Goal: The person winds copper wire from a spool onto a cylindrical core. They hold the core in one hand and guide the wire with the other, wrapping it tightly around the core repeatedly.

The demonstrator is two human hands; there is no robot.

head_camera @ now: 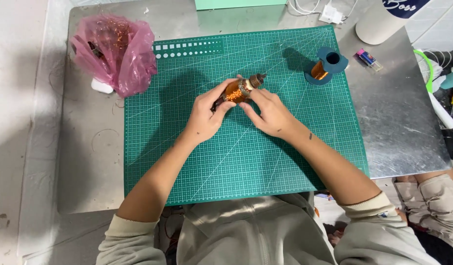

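I look down on a metal table (408,127) with a green cutting mat (246,162) on it. Both hands meet a little above the centre of the mat, and between them they hold a motor armature wound with copper wire (240,90). It is lifted slightly off the mat, or it may rest on it; I cannot tell which. Its long axis is tilted, with the dark metal end pointing to about 2 o'clock.

The left hand (207,115) comes from 7 o'clock. Its fingers (221,87) are curled closed around the lower left part of the armature, so the shaft on that side is mostly hidden. The right hand (270,113) comes from 4 o'clock. Its fingers (250,94) are bent and pressed on the copper winding from the right side, thumb below, closed on the piece as well.

At about 1 o'clock from the hands, well apart from them, a dark blue spool with copper wire (323,66) lies on the mat near its top right corner. At 10 o'clock, at the mat's top left corner, a pink plastic bag (116,51) sits on the table, and something copper-coloured shows through it. Beyond the spool, at 2 o'clock, a small lighter (367,59) lies on the bare table, next to a white cylinder (381,24). A white charger with cable (329,12) lies at the far edge.
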